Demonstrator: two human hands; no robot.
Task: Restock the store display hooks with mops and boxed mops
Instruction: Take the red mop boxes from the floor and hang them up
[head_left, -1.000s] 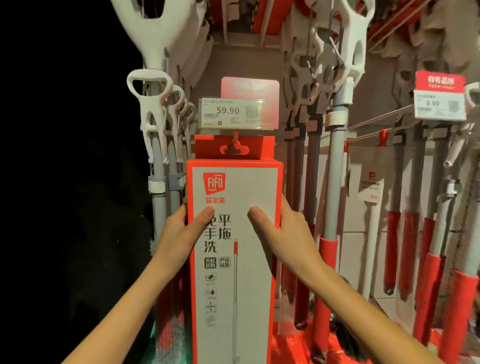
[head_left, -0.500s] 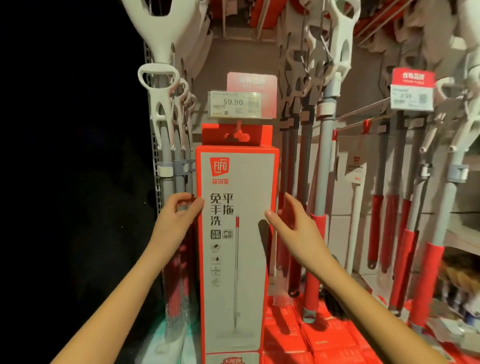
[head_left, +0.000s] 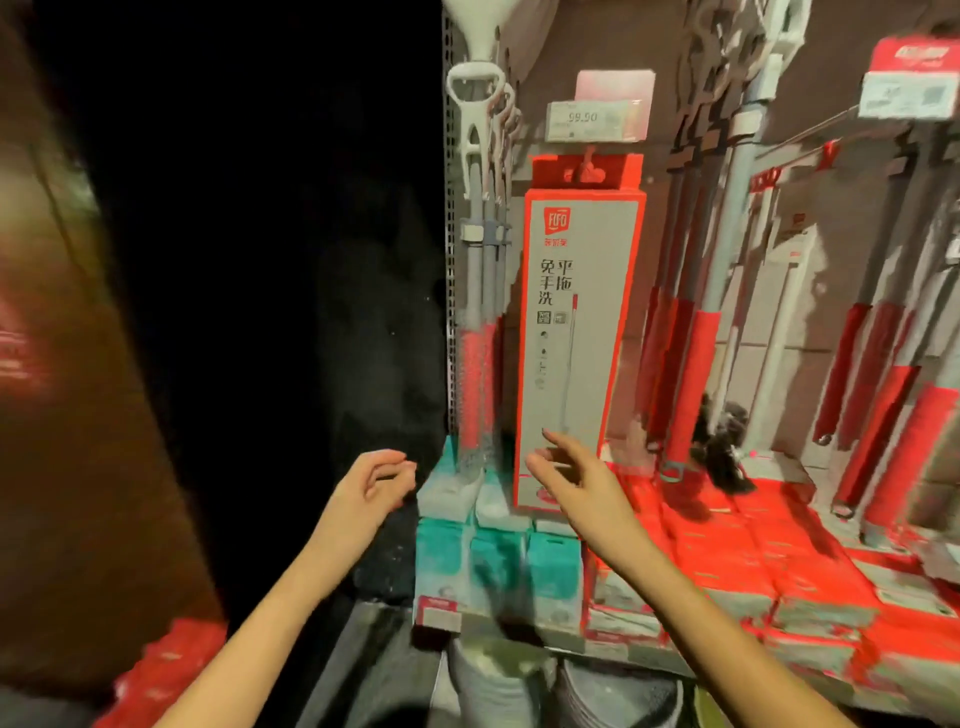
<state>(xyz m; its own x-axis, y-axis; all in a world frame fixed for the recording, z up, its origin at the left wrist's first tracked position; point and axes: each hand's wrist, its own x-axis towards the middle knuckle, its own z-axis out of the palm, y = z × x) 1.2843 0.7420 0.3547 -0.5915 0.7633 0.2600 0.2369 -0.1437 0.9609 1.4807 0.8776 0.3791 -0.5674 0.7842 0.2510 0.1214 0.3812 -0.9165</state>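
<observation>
A tall red and grey boxed mop (head_left: 576, 332) hangs by its red tab from a display hook (head_left: 588, 169) under a price tag (head_left: 595, 120). Neither hand touches it. My right hand (head_left: 569, 475) is held out in front of the box's lower end, fingers spread and relaxed. My left hand (head_left: 371, 483) hovers lower left of the box with loosely curled fingers, holding nothing. Grey mops with white handles (head_left: 480, 218) hang just left of the box. More mops with red sleeves (head_left: 698, 332) hang to its right.
Teal packs (head_left: 496, 564) and red packs (head_left: 727, 540) fill the shelf below the hanging goods. A second price tag (head_left: 906, 93) sits on a hook rail at the upper right. Left of the rack is dark. Red boxes (head_left: 156, 680) lie at lower left.
Both hands have let go of the boxed mop and dropped down and away; it now hangs on its own. The view has pulled back and shifted left.
</observation>
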